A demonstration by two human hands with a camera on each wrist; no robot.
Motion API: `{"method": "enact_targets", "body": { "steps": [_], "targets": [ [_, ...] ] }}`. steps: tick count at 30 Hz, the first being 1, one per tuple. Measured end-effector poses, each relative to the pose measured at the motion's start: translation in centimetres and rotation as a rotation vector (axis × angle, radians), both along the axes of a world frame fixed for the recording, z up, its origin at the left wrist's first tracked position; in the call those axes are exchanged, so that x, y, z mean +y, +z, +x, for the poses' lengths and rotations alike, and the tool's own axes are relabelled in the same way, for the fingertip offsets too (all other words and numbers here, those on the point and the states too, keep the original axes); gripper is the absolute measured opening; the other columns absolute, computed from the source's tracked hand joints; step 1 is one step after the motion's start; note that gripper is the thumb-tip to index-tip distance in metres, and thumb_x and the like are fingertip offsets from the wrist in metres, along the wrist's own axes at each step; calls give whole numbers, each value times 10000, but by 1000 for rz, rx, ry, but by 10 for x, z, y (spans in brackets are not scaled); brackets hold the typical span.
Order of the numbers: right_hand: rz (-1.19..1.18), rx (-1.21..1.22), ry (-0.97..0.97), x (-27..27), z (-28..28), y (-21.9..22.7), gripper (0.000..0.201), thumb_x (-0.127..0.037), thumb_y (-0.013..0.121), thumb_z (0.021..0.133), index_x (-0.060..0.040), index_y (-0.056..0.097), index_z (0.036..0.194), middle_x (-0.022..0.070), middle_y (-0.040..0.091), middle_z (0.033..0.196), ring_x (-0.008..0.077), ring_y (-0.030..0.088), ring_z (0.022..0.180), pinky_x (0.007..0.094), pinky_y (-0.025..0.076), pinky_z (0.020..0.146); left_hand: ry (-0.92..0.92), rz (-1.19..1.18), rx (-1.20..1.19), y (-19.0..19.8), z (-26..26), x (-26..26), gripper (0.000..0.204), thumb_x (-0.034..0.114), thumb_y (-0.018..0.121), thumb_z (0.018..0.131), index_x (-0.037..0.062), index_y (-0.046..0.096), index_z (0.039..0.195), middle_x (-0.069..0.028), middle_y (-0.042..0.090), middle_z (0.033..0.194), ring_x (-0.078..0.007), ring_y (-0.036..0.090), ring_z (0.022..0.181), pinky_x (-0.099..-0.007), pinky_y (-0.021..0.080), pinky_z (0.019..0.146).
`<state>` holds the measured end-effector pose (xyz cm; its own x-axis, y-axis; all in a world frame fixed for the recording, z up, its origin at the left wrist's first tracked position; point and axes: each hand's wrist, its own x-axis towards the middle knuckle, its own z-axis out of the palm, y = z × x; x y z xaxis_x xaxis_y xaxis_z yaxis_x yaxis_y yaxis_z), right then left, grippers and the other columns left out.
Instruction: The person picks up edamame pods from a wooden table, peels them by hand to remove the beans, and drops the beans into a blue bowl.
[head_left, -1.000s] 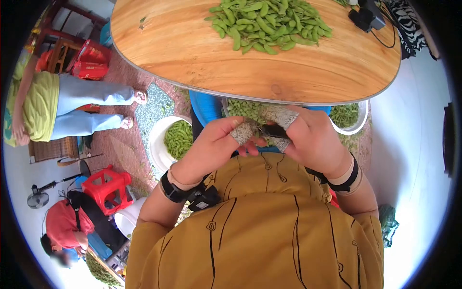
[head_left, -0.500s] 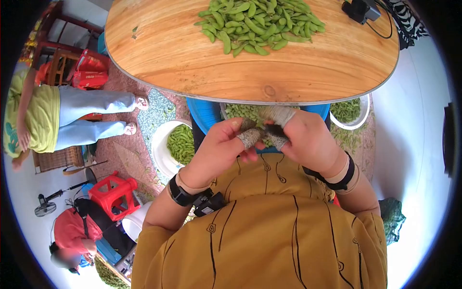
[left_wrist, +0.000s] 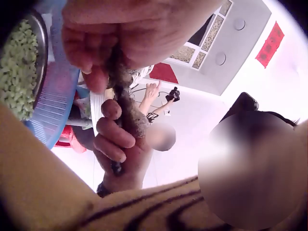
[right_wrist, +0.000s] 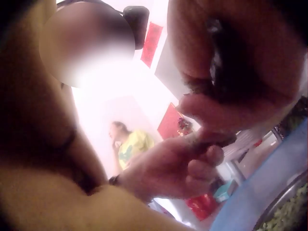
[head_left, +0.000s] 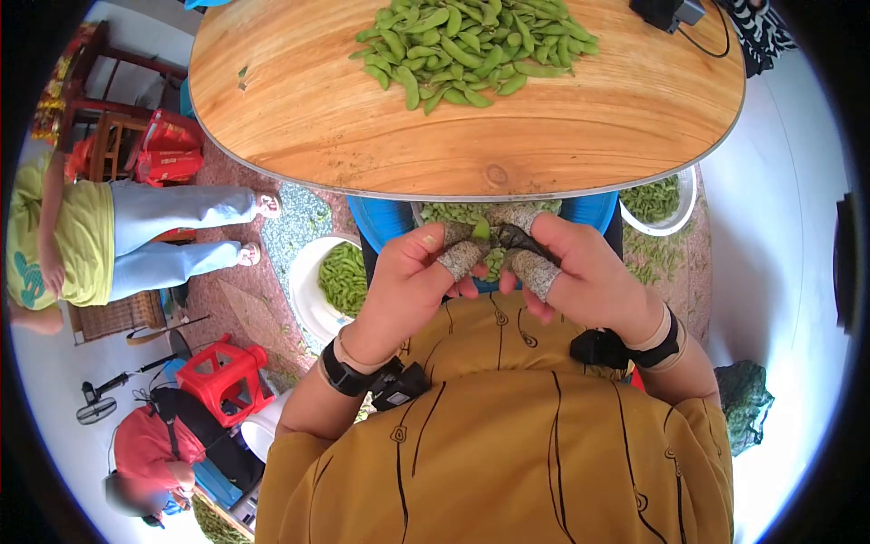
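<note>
Over a metal bowl (left_wrist: 43,62) of shelled green beans (left_wrist: 19,72), my two hands meet at the fingertips. Grey speckled wraps cover the thumbs and some fingers. My left hand (head_left: 412,263) pinches a green bean pod (head_left: 481,227) between wrapped thumb and finger. Curled fingers of my right hand (head_left: 589,267) grip a small dark tool (head_left: 517,238); its end points at the pod. In the left wrist view a dark end of the tool (left_wrist: 116,166) shows below the right fingers. I cannot tell what kind of tool it is.
A pile of bean pods (head_left: 462,50) lies on the wooden table (head_left: 362,145) ahead. Under its edge is a blue basin (head_left: 372,218). White tubs stand left (head_left: 304,281) and right (head_left: 684,213). A red stool (head_left: 222,376) and two people are off to the left.
The pod now shows between my left fingertips. My right fingers have shifted slightly, with the wrapped thumb lower. The head view has moved, so the table and pile sit further left.
</note>
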<state>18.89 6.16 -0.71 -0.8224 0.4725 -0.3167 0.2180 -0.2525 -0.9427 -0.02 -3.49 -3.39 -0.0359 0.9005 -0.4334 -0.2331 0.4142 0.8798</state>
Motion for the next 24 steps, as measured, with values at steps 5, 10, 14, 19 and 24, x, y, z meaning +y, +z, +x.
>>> {"method": "enact_targets", "body": {
  "steps": [5, 10, 14, 19, 24],
  "targets": [
    [-149, -38, 9, 3, 0, 1, 311, 3, 387, 844, -34, 526, 1120, 30, 612, 815, 66, 532, 546, 211, 457, 473, 40, 140, 245, -4, 5, -1, 135, 64, 574, 899, 2, 626, 1007, -52, 653, 876, -125, 601, 655, -253, 484, 588],
    [-276, -59, -13, 6, -5, -2, 225, -59, 424, 920, -53, 540, 1113, 15, 578, 776, 48, 454, 508, 200, 390, 435, -142, 591, 1158, 4, -2, 3, 145, 6, 579, 830, -2, 661, 950, -97, 608, 796, -158, 604, 632, -275, 483, 583],
    [-341, 25, -19, 7, -7, -4, 216, -81, 436, 941, -62, 550, 1123, 8, 561, 751, 40, 444, 508, 192, 363, 429, -125, 447, 984, 6, -6, 1, 136, 56, 592, 853, 7, 644, 969, -105, 615, 783, -147, 570, 576, -260, 454, 543],
    [-121, 190, -10, 1, -5, 1, 253, -64, 442, 918, -65, 564, 1140, -1, 542, 711, 39, 446, 503, 187, 348, 413, 61, -44, -638, 3, -10, 4, 167, 157, 570, 921, 17, 606, 1005, -67, 629, 808, -102, 509, 541, -230, 418, 516],
    [-238, 5, 2, 10, 0, 1, 269, -39, 422, 889, -64, 558, 1120, -4, 551, 726, 40, 468, 511, 189, 389, 419, -146, 31, 38, 1, -6, 14, 156, 117, 590, 890, 13, 608, 1004, -49, 613, 775, -114, 524, 565, -268, 435, 520]
  ]
}}
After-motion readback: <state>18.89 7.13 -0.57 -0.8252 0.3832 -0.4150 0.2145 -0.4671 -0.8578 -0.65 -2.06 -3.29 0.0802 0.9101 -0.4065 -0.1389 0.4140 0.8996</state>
